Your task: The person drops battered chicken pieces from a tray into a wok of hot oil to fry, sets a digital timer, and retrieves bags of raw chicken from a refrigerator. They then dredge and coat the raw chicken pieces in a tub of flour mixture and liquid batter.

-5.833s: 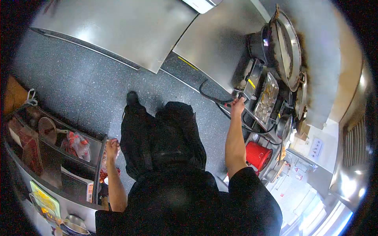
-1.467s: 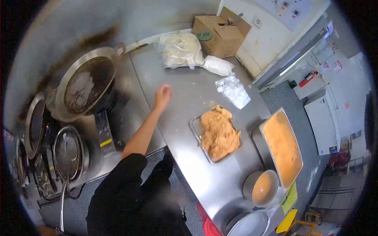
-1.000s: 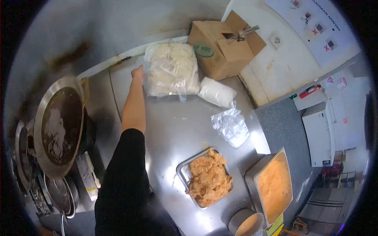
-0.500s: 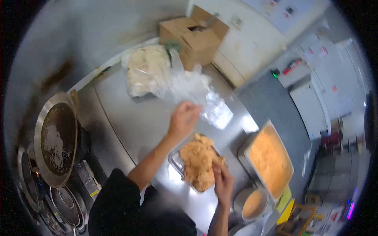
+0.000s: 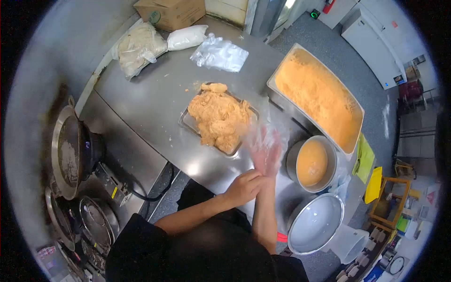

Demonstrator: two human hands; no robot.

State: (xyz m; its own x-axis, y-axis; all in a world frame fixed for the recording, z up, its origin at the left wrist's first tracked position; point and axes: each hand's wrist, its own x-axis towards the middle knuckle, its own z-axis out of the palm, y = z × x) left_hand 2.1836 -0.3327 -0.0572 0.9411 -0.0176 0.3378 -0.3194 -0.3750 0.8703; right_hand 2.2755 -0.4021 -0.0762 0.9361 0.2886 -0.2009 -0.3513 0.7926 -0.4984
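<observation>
Left hand (image 5: pixel 244 188) has moved back to the right hand (image 5: pixel 266 155), seemingly pinching the glove (image 5: pixel 272 134) at its wrist; right fingers spread inside. Guessing it's mid-gloving, so next calls for a snug tug. Breaded pile (image 5: pixel 218 116) sits just past the grip.

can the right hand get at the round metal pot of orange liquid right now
Probably yes: the right hand, in a clear plastic glove, is beside the round metal pot of orange liquid, whose open top looks unobstructed, though the bare left hand is at the right wrist.
</observation>
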